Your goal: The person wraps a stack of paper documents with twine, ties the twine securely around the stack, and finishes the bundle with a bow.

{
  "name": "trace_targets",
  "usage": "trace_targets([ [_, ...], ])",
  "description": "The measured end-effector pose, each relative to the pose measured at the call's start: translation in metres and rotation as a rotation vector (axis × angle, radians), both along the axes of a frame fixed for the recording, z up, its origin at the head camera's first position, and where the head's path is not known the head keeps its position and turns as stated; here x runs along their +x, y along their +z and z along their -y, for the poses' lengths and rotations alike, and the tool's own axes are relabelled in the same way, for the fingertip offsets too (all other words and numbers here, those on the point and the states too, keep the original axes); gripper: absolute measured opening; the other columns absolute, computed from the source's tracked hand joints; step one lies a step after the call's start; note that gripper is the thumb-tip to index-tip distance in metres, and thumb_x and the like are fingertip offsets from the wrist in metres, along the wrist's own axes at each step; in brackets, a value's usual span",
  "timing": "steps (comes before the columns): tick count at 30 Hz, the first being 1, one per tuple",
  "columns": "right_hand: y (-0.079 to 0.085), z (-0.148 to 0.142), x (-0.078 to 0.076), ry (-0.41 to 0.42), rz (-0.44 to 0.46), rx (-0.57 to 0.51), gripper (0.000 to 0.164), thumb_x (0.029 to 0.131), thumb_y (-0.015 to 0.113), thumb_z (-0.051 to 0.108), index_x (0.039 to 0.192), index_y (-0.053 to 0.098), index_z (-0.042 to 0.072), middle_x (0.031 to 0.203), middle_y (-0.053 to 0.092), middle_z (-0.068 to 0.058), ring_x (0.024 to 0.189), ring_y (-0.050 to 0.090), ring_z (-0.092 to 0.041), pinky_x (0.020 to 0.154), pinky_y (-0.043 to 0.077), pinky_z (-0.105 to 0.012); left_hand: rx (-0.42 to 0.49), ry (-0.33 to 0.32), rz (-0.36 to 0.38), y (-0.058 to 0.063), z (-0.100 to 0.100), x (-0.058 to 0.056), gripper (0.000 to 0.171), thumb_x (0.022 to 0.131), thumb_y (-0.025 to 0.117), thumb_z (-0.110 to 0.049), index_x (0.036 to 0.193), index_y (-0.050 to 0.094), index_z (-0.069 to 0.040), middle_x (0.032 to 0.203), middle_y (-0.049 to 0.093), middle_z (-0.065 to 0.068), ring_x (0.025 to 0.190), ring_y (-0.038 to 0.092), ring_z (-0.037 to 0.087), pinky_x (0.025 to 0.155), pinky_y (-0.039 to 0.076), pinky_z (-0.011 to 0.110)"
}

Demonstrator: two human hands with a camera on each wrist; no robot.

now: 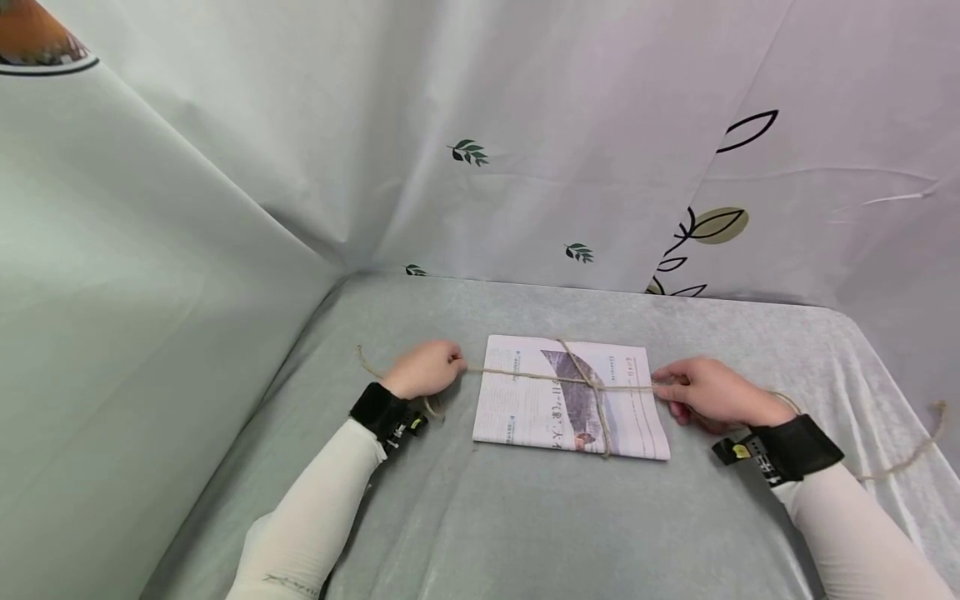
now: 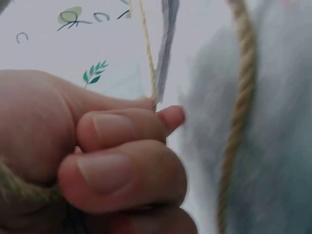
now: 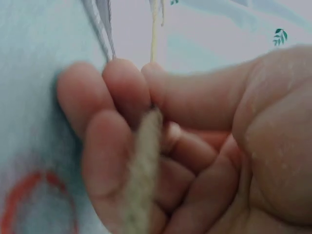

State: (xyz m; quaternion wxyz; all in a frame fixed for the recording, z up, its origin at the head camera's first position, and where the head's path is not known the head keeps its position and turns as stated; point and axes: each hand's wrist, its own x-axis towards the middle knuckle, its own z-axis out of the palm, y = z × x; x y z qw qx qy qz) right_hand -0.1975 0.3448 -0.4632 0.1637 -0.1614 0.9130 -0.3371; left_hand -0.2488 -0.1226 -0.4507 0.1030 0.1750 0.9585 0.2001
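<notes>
A folded newspaper point(image 1: 502, 408) lies flat on the grey cloth, with brown twine point(image 1: 536, 376) crossing it both ways and meeting right of its middle. At the paper's left side, my left hand point(image 1: 427, 368) pinches the twine between thumb and curled fingers; the left wrist view shows the twine point(image 2: 147, 44) running up from that pinch. My right hand point(image 1: 712, 390) holds the other end by the paper's right edge. In the right wrist view the twine point(image 3: 141, 170) passes between thumb and fingers, its near part blurred. The underside of the newspaper is hidden.
Loose twine tails trail past both wrists; the right tail point(image 1: 911, 458) reaches the cloth's right side. Pale fabric point(image 1: 525, 208) with leaf prints hangs behind the table, and plain fabric point(image 1: 150, 292) rises on the left. The grey cloth point(image 1: 525, 525) extends in front of the newspaper.
</notes>
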Motion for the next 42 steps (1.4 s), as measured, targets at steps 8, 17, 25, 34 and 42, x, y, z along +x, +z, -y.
trace_targets([
  [8,0.001,-0.001,0.001,-0.034,0.118,-0.097,0.058,0.113,0.066,0.016,0.155,0.048,-0.020,0.071,0.068,-0.004,0.058,0.061,-0.016,0.047,0.045,-0.031,0.123,-0.036,0.015,-0.008,-0.008,0.000,0.028,0.112,0.064,-0.019,0.127,0.082,-0.004,0.116,0.079,0.008,0.078,0.062,0.013,0.079,0.053,0.036],
  [17,-0.002,-0.003,-0.005,-0.106,0.268,-0.272,0.055,0.113,0.063,0.014,0.155,0.049,-0.018,0.080,0.071,-0.012,0.062,0.065,-0.018,0.050,0.047,-0.030,0.317,-0.077,0.194,-0.014,-0.009,-0.001,0.037,0.115,0.055,-0.013,0.145,0.071,0.002,0.070,0.057,0.000,0.055,0.046,0.012,0.059,0.042,0.029],
  [25,-0.009,-0.005,-0.010,-0.208,0.340,-0.420,0.051,0.112,0.058,0.004,0.154,0.046,-0.022,0.102,0.076,-0.011,0.074,0.071,-0.014,0.061,0.055,-0.026,0.485,0.059,0.309,-0.017,-0.012,0.001,0.039,0.115,0.043,-0.004,0.144,0.067,0.008,0.092,0.071,0.008,0.068,0.063,0.016,0.055,0.045,0.028],
  [34,-0.005,0.003,-0.008,-0.244,0.106,-0.144,0.035,0.109,0.060,0.012,0.132,0.073,-0.010,0.078,0.061,0.001,0.060,0.039,-0.010,0.058,0.034,-0.029,0.378,0.080,0.171,-0.020,-0.018,0.000,0.031,0.109,0.045,-0.004,0.106,0.075,0.002,0.090,0.065,0.009,0.075,0.054,0.020,0.070,0.045,0.033],
  [42,-0.002,0.008,-0.005,-0.221,-0.024,-0.005,0.041,0.113,0.068,0.032,0.126,0.080,-0.004,0.100,0.069,-0.006,0.078,0.047,-0.020,0.068,0.035,-0.035,0.301,0.020,0.049,-0.024,-0.017,-0.001,0.047,0.114,0.057,-0.020,0.068,0.047,-0.017,0.065,0.036,-0.003,0.057,0.036,0.016,0.060,0.033,0.034],
])
